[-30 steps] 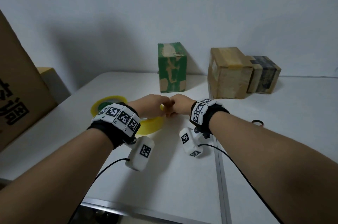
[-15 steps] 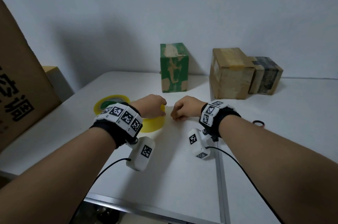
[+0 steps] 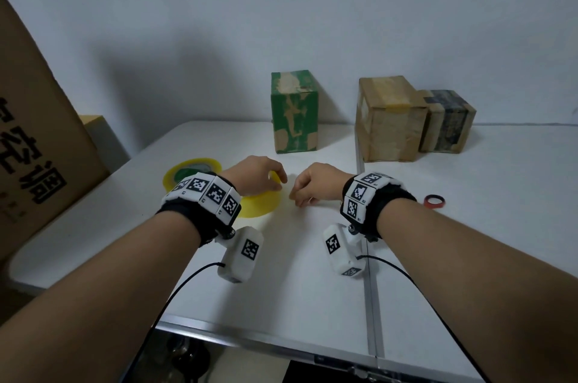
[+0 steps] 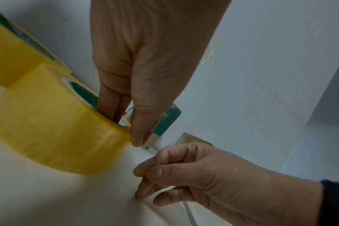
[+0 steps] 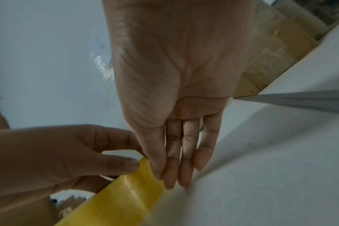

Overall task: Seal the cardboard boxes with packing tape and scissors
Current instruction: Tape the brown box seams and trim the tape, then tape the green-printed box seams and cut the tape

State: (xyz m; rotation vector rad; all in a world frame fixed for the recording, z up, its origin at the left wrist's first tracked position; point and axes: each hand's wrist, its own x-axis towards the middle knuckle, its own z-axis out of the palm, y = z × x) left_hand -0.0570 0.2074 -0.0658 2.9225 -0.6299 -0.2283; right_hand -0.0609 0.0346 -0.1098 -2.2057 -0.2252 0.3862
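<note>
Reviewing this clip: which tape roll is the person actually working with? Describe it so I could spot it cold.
On the white table, in front of the green box, lie two yellow rolls. The working roll is the nearer one, gripped by the left hand; the other roll lies untouched behind the left wrist.

tape end (image 5: pixel 145 171) — hidden under fingers

A white table (image 3: pixel 312 273) with a metal seam down its right part stands against a pale wall (image 3: pixel 281 7). A small red ring (image 3: pixel 434 201) lies on the table toward its right side — well apart from anything else near it.
</note>
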